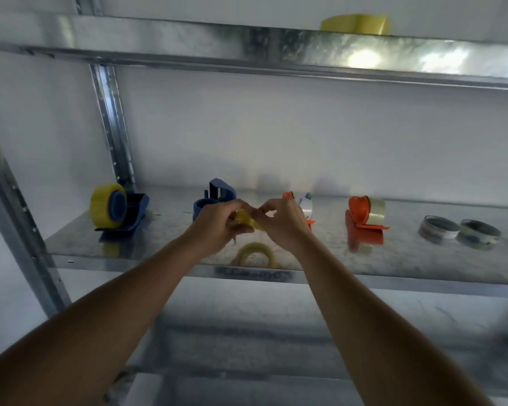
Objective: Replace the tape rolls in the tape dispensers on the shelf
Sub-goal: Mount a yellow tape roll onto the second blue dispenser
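My left hand (217, 224) and my right hand (282, 221) meet above the middle shelf (408, 259) and together hold a yellowish tape roll (247, 219), fingers curled round it. Its reflection shows on the metal below. Behind my left hand lies a blue dispenser (216, 197) with a bare hub. At the far left stands another blue dispenser (123, 212) loaded with a yellow roll (101, 208). An orange dispenser (301, 205) with a labelled roll is partly hidden by my right hand. Further right is a second orange dispenser (364, 215) with a clear roll.
Two nearly spent tape cores (439, 227) (478, 232) lie at the shelf's right end. A yellow tape roll (355, 23) sits on the upper shelf. A metal upright (112, 127) runs down the back left. A lower shelf lies beneath my arms.
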